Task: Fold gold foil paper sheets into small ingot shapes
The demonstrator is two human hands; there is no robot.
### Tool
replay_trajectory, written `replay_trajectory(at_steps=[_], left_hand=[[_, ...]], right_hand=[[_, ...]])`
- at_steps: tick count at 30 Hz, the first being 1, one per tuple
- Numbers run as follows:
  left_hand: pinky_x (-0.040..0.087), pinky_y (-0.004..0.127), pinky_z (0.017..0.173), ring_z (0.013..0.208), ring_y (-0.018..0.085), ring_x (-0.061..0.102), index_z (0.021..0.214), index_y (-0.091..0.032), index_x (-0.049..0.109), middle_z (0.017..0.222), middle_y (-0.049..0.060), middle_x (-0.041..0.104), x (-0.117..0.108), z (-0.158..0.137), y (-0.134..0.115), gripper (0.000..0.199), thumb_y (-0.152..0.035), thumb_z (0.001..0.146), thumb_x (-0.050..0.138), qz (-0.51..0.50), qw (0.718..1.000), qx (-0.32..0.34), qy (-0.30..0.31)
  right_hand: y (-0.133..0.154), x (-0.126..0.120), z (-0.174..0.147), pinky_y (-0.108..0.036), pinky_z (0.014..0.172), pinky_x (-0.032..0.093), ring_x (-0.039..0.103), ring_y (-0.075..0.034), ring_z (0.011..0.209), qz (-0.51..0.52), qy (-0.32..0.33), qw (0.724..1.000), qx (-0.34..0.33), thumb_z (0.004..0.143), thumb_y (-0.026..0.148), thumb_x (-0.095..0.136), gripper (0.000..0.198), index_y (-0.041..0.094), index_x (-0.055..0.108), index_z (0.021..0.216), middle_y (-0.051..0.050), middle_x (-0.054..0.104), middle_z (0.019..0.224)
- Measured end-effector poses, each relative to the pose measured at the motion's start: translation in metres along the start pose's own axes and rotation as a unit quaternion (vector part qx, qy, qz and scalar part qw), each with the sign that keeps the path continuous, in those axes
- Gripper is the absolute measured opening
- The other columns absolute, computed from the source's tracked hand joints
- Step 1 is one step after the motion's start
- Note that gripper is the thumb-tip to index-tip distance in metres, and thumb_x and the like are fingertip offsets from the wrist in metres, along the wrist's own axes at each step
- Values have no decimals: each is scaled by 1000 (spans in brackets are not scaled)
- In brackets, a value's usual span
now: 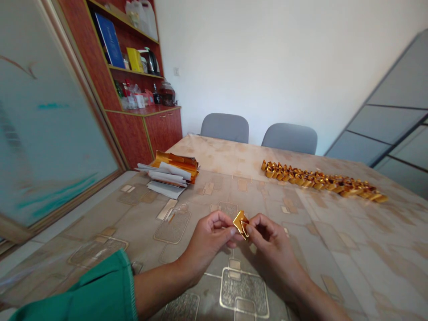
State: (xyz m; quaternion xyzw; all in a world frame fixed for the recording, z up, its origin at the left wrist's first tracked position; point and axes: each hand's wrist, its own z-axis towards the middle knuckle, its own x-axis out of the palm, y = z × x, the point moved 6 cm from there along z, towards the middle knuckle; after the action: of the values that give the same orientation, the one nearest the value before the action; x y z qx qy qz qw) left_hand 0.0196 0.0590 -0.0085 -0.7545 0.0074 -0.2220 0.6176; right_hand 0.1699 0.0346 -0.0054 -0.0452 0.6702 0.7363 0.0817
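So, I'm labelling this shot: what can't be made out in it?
All in the head view:
Folded gold piece: gripped parts hidden by the left hand and right hand.
Row of gold pieces: too small and crowded to count.
Paper stack: lower sheets mostly covered by upper ones.
Gray chairs: seats hidden by the table.
Red cabinet: top cut off by the upper edge.

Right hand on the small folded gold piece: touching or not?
Touching. The head view shows the right hand's fingers against the edge of the small folded gold piece, no gap visible.
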Motion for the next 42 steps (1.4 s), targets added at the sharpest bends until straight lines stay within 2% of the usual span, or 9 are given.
replay_trajectory(at_steps=[6,10,18,21,25,29,34,37,42], left_hand=[[54,24,61,74,17,70,95,-12,66,84,8,73,3,-1,4,40,-43,73,77,-52,997,-50,16],[53,22,59,71,16,69,91,-11,68,82,8,73,1,0,4,39,-40,68,82,-18,999,-32,7],[51,22,58,71,17,69,82,-13,70,79,7,74,1,3,2,28,-37,71,81,41,999,26,13],[52,23,57,66,15,67,82,-12,71,77,6,74,-1,6,1,26,-35,72,79,66,997,45,17],[53,24,58,69,16,67,83,-12,72,78,6,74,-4,8,2,24,-33,72,78,70,996,46,19],[52,22,58,65,14,66,79,-12,71,72,4,72,-3,8,5,27,-34,67,82,46,998,22,23],[50,21,59,61,11,63,77,-12,68,68,3,71,1,6,4,31,-35,64,85,13,999,-1,32],[49,22,61,61,12,63,77,-12,67,69,4,72,2,6,3,32,-35,65,85,11,999,-9,45],[48,22,62,62,11,62,77,-12,66,70,4,72,3,5,6,32,-32,65,87,-7,997,-43,69]], right_hand=[[6,1,-3,-24,54,31,40,-12,61,-27,-6,999,-30,90,32,58,24,21,52,70,3,49,65],[8,1,-2,-24,53,30,39,-12,60,-50,0,998,-28,90,30,57,24,21,49,69,4,48,64],[14,-2,2,-24,52,30,40,-12,55,-95,-46,994,-38,84,30,60,25,21,48,63,4,47,58],[17,-2,0,-24,53,31,43,-13,57,-109,-32,992,-48,85,29,61,24,20,52,64,3,50,60],[27,0,-4,-25,62,36,51,-15,68,-119,11,988,-99,90,27,60,19,20,59,72,1,59,72],[24,0,-4,-25,61,36,50,-14,68,-98,13,989,-107,89,25,62,17,21,58,74,2,58,72],[9,4,-1,-25,60,37,50,-15,68,-58,14,995,-82,88,24,63,16,21,57,74,1,58,72],[3,7,-1,-26,60,40,55,-15,67,45,17,998,-41,86,26,67,16,22,52,80,2,60,74],[3,13,-2,-26,58,44,58,-14,62,174,33,984,14,79,34,76,36,25,42,87,5,58,74]])
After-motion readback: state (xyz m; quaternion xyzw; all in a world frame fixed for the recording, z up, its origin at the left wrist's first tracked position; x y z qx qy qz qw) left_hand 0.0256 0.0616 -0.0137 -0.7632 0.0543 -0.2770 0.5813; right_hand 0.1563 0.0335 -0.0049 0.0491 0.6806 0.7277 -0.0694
